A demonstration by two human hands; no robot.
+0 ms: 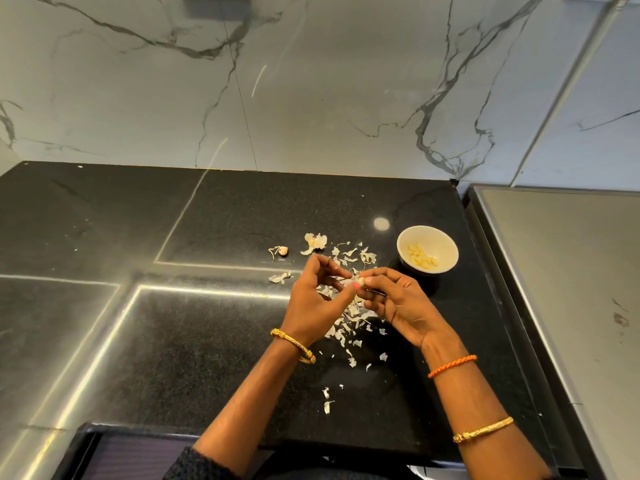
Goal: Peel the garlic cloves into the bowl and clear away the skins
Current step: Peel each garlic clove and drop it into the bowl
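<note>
At frame centre, the left hand (313,299) and right hand (394,303) pinch one garlic clove (361,281) between fingertips above the scattered skins (349,320). The bowl (446,244) (peeled cloves inside) sits right of centre near the black counter (173,341)'s right edge; open counter spreads left.
</note>
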